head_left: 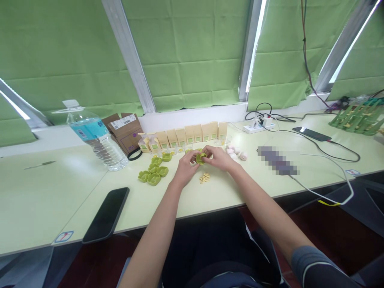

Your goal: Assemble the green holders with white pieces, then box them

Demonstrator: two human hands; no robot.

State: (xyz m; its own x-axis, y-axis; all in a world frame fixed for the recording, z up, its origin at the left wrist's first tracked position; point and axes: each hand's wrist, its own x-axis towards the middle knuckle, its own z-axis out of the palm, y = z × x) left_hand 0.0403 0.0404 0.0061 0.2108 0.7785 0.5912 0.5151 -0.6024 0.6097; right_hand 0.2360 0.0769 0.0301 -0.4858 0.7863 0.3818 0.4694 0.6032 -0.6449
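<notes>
Between my two hands, above the middle of the table, is a small green cup-like piece [201, 159]. My left hand [188, 168] grips it from the left, fingers curled. From the right, my right hand [218, 158] pinches its other side. Just below them on the table lies a small pile of pale yellow strips [204, 178]. Several similar green pieces [154, 179] sit in a cluster to the left of my left hand. Beyond my right wrist are several pale pink rounded pieces [234, 151]. Fingers partly hide the held piece and other green pieces behind it.
A row of small beige boxes [181, 137] stands along the back. To the left are a large water bottle [97, 138], a cardboard box [123, 134] and a black phone [106, 215]. A power strip [259, 127], cables and another phone [312, 134] lie at right.
</notes>
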